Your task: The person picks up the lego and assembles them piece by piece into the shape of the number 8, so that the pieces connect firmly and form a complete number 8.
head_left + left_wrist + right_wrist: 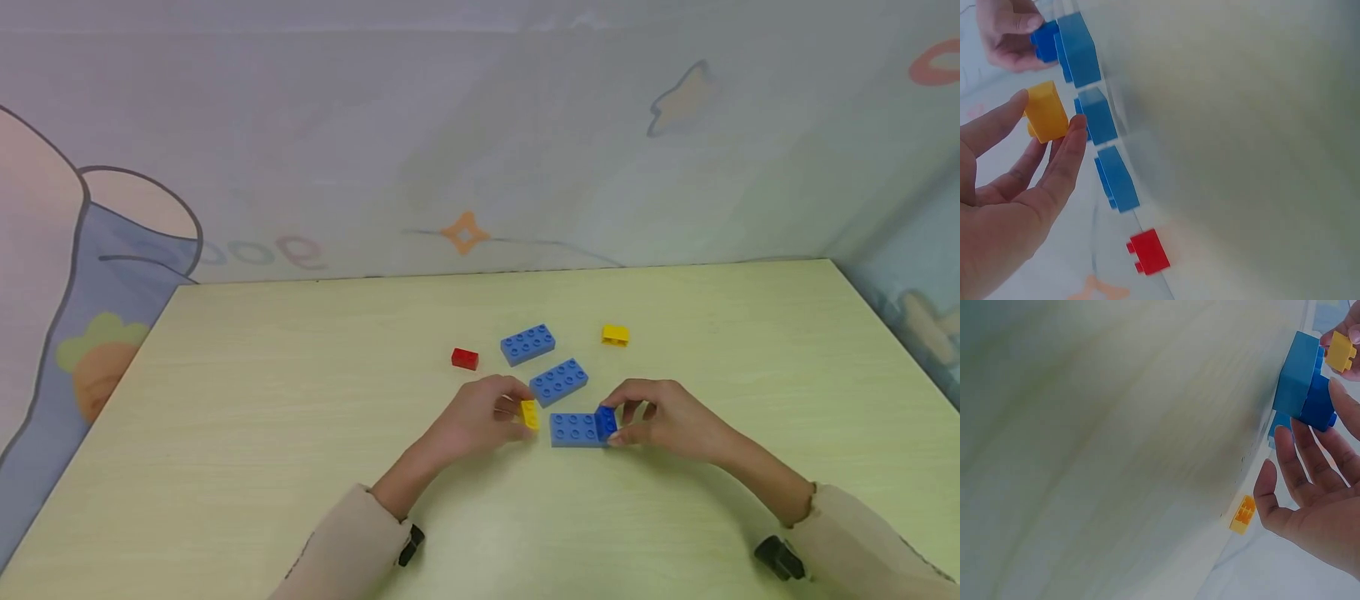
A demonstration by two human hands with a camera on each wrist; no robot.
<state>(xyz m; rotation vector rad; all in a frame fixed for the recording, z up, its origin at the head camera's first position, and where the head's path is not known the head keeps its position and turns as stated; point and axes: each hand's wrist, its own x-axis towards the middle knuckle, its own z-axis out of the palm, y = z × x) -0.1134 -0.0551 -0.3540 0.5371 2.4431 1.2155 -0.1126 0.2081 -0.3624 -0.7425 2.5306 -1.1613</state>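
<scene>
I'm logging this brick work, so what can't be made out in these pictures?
Head view: any studs at the right end of the nearest light-blue rectangular plastic brick, hidden by the small dark-blue plastic brick.
Left wrist view: part of the right hand, cut off by the top edge.
Right wrist view: most of another light-blue rectangular plastic brick, hidden by the bricks and hand in front.

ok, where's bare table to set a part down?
Free: table left of the red brick, and right of the loose yellow brick. Crowded: centre, three light-blue bricks bunched by the left hand and right hand.
</scene>
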